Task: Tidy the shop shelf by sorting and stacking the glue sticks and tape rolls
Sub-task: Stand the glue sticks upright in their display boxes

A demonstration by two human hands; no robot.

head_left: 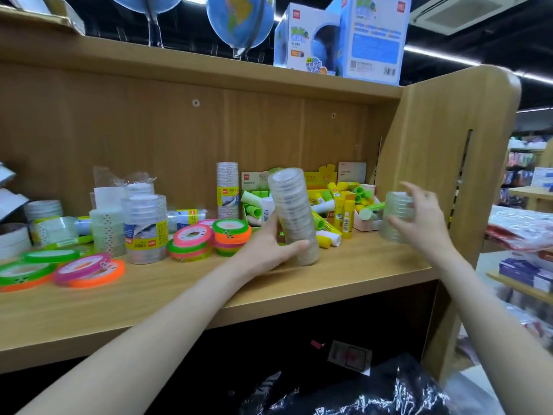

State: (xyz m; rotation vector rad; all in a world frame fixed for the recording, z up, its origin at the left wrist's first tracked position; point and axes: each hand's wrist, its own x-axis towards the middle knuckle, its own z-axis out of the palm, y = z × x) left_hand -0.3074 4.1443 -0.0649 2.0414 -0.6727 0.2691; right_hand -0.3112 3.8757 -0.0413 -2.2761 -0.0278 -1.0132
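- The left hand grips one tall sleeve of clear tape rolls, fingers and thumb curled round its lower half; the sleeve leans to the left, its foot just above the wooden shelf.
- The right hand has its fingers spread and loosely bent against a second, shorter stack of clear tape near the shelf's right wall; whether it truly grips the stack I cannot tell.
- Behind the hands, glue sticks lie in a jumble, yellow-capped and green-capped, in and around two open display boxes; too many overlap to count.
- To the left, two short stacks of neon tape rings stand side by side.
- Further left, three loose groups of neon rings lie flat.
- One wrapped pack of clear rolls stands near them.
- One slim sleeve of rolls stands at the back.
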